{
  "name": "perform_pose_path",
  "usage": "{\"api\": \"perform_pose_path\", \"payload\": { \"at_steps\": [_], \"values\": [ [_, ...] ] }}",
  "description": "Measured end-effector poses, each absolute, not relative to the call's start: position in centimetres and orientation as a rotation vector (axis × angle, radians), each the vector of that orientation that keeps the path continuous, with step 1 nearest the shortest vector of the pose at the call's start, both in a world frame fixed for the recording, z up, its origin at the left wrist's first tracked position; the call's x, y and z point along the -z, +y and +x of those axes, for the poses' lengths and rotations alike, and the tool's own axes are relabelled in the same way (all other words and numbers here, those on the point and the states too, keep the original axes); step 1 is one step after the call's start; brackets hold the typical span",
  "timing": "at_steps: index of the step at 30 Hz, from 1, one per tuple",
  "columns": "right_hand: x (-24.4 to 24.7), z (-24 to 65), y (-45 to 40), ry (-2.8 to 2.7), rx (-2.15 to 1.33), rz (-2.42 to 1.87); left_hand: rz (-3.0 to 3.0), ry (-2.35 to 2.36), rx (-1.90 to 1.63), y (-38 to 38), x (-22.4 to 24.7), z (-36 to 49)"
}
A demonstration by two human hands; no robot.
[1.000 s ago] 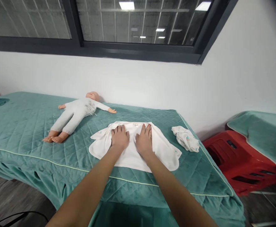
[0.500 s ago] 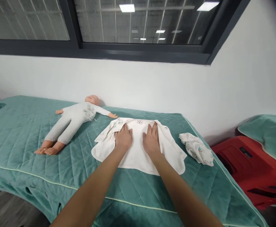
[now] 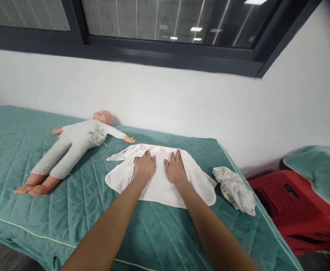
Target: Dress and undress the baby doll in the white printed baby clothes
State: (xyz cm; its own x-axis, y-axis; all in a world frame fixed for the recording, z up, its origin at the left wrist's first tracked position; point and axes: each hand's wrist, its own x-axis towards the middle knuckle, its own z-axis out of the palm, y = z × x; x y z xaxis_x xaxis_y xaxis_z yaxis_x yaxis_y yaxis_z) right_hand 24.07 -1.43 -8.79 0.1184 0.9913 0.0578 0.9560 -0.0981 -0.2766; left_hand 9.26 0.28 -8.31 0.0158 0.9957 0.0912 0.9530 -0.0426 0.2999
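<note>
A white baby shirt (image 3: pixel 160 188) lies spread on the green quilted cover, its front laid open and its neck label facing up. My left hand (image 3: pixel 144 166) rests on its left half, palm down, fingers stretched toward the neckline beside the folded-over printed front panel. On the right half, my right hand (image 3: pixel 176 167) also lies flat with fingers extended, the tips at the edge of the opened panel. A crumpled white printed cloth (image 3: pixel 235 190) sits to the right of the shirt. Left of it, a baby doll (image 3: pixel 77 141) in a pale grey bodysuit lies on its back.
The green quilted cover (image 3: pixel 80 210) drapes over the bed's front edge. Behind it rises a white wall (image 3: pixel 165 98) below a dark window frame (image 3: pixel 165 56). A red plastic chair (image 3: pixel 289 203) stands off the right end, with green fabric (image 3: pixel 320 169) over it.
The camera view has tilted and shifted slightly. Both hands stay on the shirt; its left sleeve area now extends farther out, and the right panel lies flatter.
</note>
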Motion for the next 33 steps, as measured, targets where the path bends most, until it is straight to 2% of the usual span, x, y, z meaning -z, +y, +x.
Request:
{"api": "perform_pose_path", "payload": {
  "at_steps": [11,18,33],
  "values": [
    [8.4,23.2,-0.5,-1.944,-0.158,-2.215,2.222,2.02,-0.439,-1.3,8.4,9.9],
    [8.8,23.3,0.0,-2.045,-0.092,-2.14,2.244,1.909,-0.41,0.7,8.4,9.4],
    [8.6,23.5,1.7,-1.979,-0.122,-2.024,2.085,1.991,-0.427,3.0,7.5,8.6]
  ]
}}
